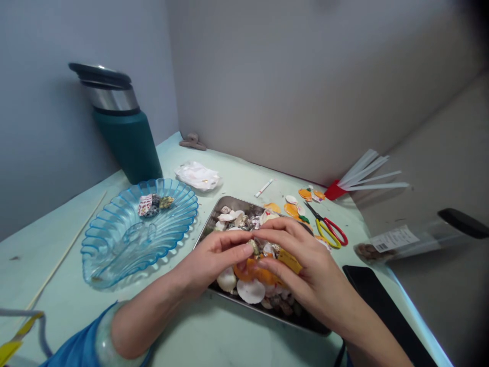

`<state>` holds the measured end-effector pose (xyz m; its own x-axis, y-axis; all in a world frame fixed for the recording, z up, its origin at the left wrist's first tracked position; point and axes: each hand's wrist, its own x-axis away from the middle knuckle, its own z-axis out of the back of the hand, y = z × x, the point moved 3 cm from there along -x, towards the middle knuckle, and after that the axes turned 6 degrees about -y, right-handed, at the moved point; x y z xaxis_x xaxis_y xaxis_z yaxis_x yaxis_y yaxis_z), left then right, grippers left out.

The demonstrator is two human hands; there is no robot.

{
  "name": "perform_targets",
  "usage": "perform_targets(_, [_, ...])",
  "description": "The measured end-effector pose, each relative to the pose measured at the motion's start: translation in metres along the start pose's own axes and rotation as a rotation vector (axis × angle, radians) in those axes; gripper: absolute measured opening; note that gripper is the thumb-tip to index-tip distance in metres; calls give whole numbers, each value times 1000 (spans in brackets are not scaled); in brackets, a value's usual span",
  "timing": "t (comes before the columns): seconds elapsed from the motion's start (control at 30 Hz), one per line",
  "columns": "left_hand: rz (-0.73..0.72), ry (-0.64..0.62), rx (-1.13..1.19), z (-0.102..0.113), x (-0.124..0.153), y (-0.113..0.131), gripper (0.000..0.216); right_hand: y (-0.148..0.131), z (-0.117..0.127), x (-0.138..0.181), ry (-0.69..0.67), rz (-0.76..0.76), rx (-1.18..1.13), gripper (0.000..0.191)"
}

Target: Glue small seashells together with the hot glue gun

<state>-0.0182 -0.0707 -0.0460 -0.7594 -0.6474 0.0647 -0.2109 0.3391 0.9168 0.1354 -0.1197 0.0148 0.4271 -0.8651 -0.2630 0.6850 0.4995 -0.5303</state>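
"Pale table (214, 336), grey wall (275, 102). Shell (254, 247)?"
"At my left hand's (216, 257) thumb tip, over the metal tray (244, 205). Right hand (311, 257) arched just beside; can't tell if either one pinches it."

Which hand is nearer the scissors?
The right hand: it is over the metal tray, just left of the scissors. The left hand is farther left, over the tray's left part.
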Motion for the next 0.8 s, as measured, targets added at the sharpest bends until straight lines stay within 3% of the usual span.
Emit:
perform_targets(0.33, [22, -118, -12, 1, 0, -4, 27, 0, 1, -1, -44, -13, -96, 35])
perform_targets(0.8, [-4, -136, -64, 0, 0, -1, 33, 7, -2, -1, 10, -2, -226, 28])
